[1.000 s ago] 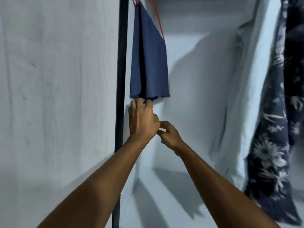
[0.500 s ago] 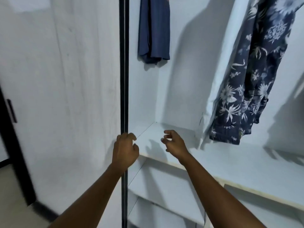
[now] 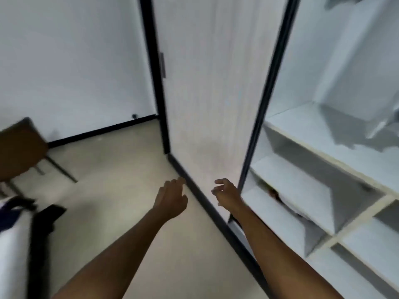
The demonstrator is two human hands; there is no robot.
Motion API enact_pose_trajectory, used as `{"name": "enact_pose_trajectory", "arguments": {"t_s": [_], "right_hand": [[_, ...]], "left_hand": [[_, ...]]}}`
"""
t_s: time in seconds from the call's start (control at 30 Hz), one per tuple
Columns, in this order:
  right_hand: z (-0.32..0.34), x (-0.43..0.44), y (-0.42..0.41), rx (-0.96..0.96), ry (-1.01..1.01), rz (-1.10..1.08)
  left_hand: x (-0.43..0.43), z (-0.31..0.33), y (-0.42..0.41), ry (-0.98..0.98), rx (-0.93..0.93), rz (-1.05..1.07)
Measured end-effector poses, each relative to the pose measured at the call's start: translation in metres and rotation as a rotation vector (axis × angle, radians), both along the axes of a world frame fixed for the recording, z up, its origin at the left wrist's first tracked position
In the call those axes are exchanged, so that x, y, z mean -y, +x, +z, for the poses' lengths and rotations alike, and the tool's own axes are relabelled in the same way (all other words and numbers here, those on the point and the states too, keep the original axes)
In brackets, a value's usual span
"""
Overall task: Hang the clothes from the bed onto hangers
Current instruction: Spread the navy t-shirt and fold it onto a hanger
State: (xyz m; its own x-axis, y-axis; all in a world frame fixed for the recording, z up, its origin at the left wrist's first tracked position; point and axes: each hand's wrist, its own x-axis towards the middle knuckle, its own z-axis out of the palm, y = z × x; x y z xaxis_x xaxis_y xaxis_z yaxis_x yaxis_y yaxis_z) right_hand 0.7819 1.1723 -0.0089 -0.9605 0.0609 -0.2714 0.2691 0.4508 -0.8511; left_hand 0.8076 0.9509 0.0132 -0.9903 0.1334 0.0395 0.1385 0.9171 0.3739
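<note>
The open wardrobe (image 3: 323, 134) fills the right side, its white shelves and lower cubbies bare except for a small brownish thing (image 3: 273, 192) at the back of one low shelf, too blurred to identify. A pale cloth edge (image 3: 388, 126) hangs into view at the far right above the top shelf and throws a grey shadow on it. Beside the wardrobe stands a tall light door panel (image 3: 211, 83) framed in black, with a short dark handle (image 3: 162, 64) near its left edge. A white wall (image 3: 75, 61) with a black skirting runs off to the left, and a beige floor (image 3: 121, 169) spreads below it. At the lower left corner the white edge of the bed (image 3: 10, 251) shows, with dark clothing (image 3: 42, 229) draped over it, well apart from both hands; the blur hides what kind of garment it is. A brown chair (image 3: 19, 147) on thin dark legs stands behind the bed near the wall. Both bare forearms reach forward over the floor. The left hand (image 3: 171, 198) hangs in the air near the foot of the door frame, fingers loosely curled and holding nothing. The right hand (image 3: 226, 195) hovers in front of the door panel, just beside the wardrobe's edge, fingers relaxed and slightly bent, also empty.
</note>
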Motion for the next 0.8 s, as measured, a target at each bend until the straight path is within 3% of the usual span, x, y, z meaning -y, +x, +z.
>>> {"name": "enact_pose_trajectory", "arguments": {"t_s": [0.23, 0.5, 0.8], "right_hand": [[-0.032, 0.203, 0.036, 0.060, 0.081, 0.443], [-0.051, 0.480, 0.119, 0.096, 0.109, 0.945], [-0.060, 0.726, 0.190, 0.083, 0.231, 1.240]], "left_hand": [[0.175, -0.015, 0.113, -0.055, 0.153, 0.397], [0.387, -0.030, 0.253, 0.068, 0.210, 0.812], [0.606, -0.068, 0.343, 0.148, 0.223, 1.005]]}}
